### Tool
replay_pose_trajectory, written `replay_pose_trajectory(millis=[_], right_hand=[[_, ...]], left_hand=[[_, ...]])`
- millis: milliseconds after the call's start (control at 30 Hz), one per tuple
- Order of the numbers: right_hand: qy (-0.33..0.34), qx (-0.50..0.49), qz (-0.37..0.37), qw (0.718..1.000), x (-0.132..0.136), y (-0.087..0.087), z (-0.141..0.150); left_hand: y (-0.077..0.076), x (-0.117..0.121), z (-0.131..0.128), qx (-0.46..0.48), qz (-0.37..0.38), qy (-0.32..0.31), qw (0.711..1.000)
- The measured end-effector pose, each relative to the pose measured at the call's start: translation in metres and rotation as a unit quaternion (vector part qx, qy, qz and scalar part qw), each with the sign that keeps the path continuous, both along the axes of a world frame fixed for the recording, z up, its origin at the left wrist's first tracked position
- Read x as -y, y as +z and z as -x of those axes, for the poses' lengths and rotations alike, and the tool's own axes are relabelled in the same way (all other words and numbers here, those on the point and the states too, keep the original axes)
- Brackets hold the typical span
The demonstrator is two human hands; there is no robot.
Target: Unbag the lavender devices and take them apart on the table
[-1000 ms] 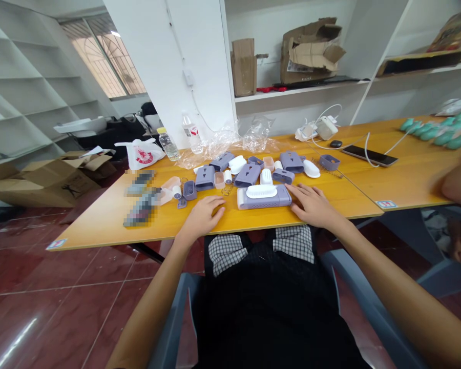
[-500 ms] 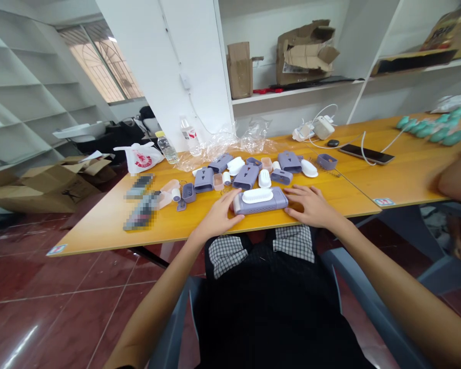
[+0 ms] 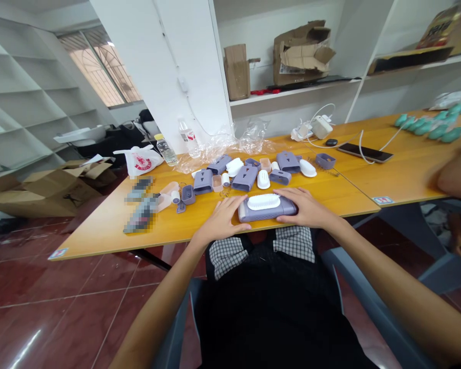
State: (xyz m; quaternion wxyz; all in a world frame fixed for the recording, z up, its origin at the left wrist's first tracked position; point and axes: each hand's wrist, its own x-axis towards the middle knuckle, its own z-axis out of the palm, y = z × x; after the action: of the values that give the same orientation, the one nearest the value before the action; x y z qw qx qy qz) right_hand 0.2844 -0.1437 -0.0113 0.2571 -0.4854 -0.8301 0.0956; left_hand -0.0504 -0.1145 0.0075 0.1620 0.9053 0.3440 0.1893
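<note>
A purple-grey cleaning brush [image 3: 271,213] with a white bristle pad on top lies lengthwise near the table's front edge. Around its right end my right hand [image 3: 302,206] is wrapped, fingers over the top and thumb along the front. My left hand [image 3: 223,218] clasps the left end, its fingers behind and its thumb in front. Just beyond the brush are loose purple housings [image 3: 245,178], white bristle heads [image 3: 263,179], a purple ring-like part [image 3: 325,161] and small white cylinders [image 3: 225,179].
Clear plastic wrap [image 3: 218,148] and two bottles [image 3: 166,149] stand at the back, beside a white bag [image 3: 140,160]. To the right are a phone [image 3: 364,152], a charger [image 3: 321,126] with cables, and several green items [image 3: 426,125]. Another person's arm [image 3: 459,171] rests at far right.
The brush has shifted slightly right and towards me. My right hand has closed over its right end, and my left hand has followed at the left end.
</note>
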Motion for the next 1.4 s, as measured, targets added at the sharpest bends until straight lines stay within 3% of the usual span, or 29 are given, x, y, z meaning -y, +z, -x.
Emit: replay_pose_trajectory(millis=[233,533,800,1133,1400], right_hand=[[0.018,0.017,0.001,1.0,-0.001,0.003,0.015],[0.051,-0.006,0.001,0.999,0.0,0.002,0.01],[0.061,-0.013,0.004,0.998,0.0,0.004,0.008],[0.069,-0.022,0.011,0.997,-0.001,0.002,0.006],[0.062,-0.012,0.012,0.998,-0.001,0.003,0.005]], left_hand=[[-0.001,0.003,-0.003,0.004,-0.019,0.035,0.999],[0.004,0.008,-0.002,0.016,-0.009,0.015,1.0],[0.004,0.012,-0.005,0.019,-0.011,0.065,0.998],[0.005,0.007,-0.001,0.033,0.02,0.015,0.999],[0.005,0.014,-0.006,0.004,-0.032,0.062,0.998]])
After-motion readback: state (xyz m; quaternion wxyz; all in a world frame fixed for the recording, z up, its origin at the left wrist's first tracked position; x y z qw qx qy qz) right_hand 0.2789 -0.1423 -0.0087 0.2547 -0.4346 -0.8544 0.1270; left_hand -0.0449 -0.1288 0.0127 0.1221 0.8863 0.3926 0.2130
